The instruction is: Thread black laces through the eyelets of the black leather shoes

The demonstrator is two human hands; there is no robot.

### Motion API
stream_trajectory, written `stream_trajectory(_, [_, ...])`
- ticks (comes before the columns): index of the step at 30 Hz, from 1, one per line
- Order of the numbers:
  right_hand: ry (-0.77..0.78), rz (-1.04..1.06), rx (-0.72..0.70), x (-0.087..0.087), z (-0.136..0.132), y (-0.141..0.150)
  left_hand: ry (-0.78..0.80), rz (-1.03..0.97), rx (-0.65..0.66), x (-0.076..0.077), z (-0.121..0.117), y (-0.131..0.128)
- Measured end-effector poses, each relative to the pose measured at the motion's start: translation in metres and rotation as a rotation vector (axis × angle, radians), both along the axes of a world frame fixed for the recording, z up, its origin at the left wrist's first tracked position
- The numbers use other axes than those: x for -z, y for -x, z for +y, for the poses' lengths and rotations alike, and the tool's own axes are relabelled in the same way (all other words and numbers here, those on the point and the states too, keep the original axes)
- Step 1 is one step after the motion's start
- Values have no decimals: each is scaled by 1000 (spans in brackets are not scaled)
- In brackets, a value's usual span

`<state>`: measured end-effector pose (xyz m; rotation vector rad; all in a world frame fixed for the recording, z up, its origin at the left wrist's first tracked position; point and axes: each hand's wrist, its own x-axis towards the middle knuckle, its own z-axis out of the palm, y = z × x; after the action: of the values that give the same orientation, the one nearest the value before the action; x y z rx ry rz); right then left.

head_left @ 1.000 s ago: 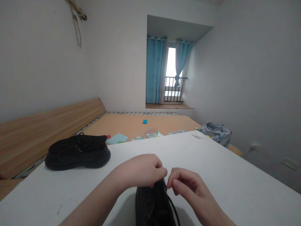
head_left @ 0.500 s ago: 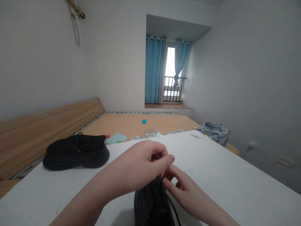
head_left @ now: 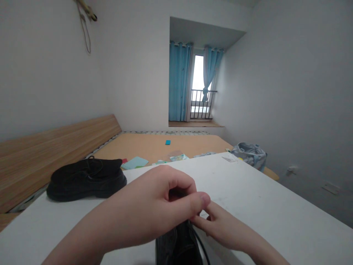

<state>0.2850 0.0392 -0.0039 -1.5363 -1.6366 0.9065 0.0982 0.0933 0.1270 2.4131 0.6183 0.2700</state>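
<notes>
A black lace-up shoe [head_left: 179,244] stands on the white table at the bottom middle, its opening towards me. My left hand [head_left: 171,202] arches over the shoe's front, thumb and fingers pinched together on its shoelace; the pinched bit is hidden now. Behind the left thumb, my right hand [head_left: 217,224] has its fingertips closed at the lacing, partly covered. A loose end of the black shoelace [head_left: 202,246] hangs down the shoe's right side. The other black shoe [head_left: 86,179], its lace tied in a bow, rests at the table's left, apart from both hands.
The white table [head_left: 264,217] reaches far to the right. Beyond it lies a tan bed surface [head_left: 143,141] with papers and a small blue square [head_left: 168,142]. A grey-blue fabric bag [head_left: 249,154] sits by the right wall, and a wooden headboard [head_left: 60,147] runs along the left.
My left hand has come slightly nearer and lower, its thumb moving right across the right fingertips. The strand visible between the hands is now covered. The view has shifted slightly.
</notes>
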Motion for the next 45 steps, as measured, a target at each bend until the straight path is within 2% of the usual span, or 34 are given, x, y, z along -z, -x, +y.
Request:
stream_trajectory(2, [-41, 52, -39, 1, 1, 0, 91, 22, 111, -2, -1, 1])
stream_trajectory(4, [-127, 62, -32, 1, 1, 3, 94, 65, 154, 0, 3, 0])
stream_trajectory(7, [-233, -6, 22, 1, 2, 10, -132, 150, 31, 14, 14, -6])
stream_trajectory(10, [-170, 33, 16, 2, 4, 15, -306, 269, -41, 33, 26, -14])
stream_trajectory(12, [-117, 145, -7, 2, 5, 17, -315, 381, 15, 44, 30, -19])
stream_trajectory(15, [-39, 321, -4, 1, 7, 16, -333, 454, 60, 51, 30, -26])
stream_trajectory(20, [79, 542, 19, -4, 6, 16, -386, 440, 18, 51, 25, -30])
stream_trajectory(26, [37, 442, 27, -2, 10, 12, -420, 428, -2, 53, 24, -30])
stream_trajectory(32, [57, 532, 59, 3, 14, 6, -440, 423, -21, 53, 21, -31])
stream_trajectory(35, [73, 448, 96, 4, 16, 5, -436, 435, -22, 52, 20, -32])
stream_trajectory(39, [67, 342, 72, 6, 18, 4, -434, 457, -22, 53, 20, -33])
stream_trajectory(42, [29, 386, 89, 3, 14, 5, -452, 465, -30, 53, 21, -31])
stream_trajectory(45, [-41, 538, 88, -5, 10, 6, -441, 446, -27, 50, 23, -27])
